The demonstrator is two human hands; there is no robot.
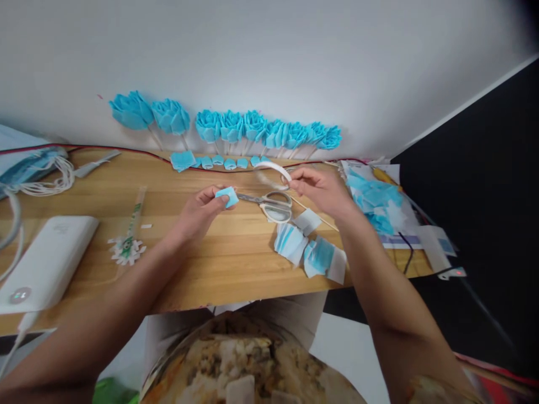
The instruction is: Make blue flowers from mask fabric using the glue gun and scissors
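Note:
My left hand point(201, 211) is closed in a pinch on a small folded light-blue piece point(228, 196) just above the wooden table point(202, 264). My right hand point(320, 189) is closed on a white tape roll point(273, 173), which is blurred by motion. Between the two hands, a pair of scissors point(270, 204) with pale handles lies flat on the table. Folded blue-and-white pieces point(309, 249) lie below the scissors near my right wrist. A thin wooden stick point(314, 214) lies under my right hand.
A row of blue paper flowers point(236, 126) on sticks leans against the white wall, with small blue rolled pieces point(219, 161) before them. A white power bank point(46, 258) lies left, with cords point(50, 177) behind. Blue scraps point(373, 199) are piled right, near the table's edge.

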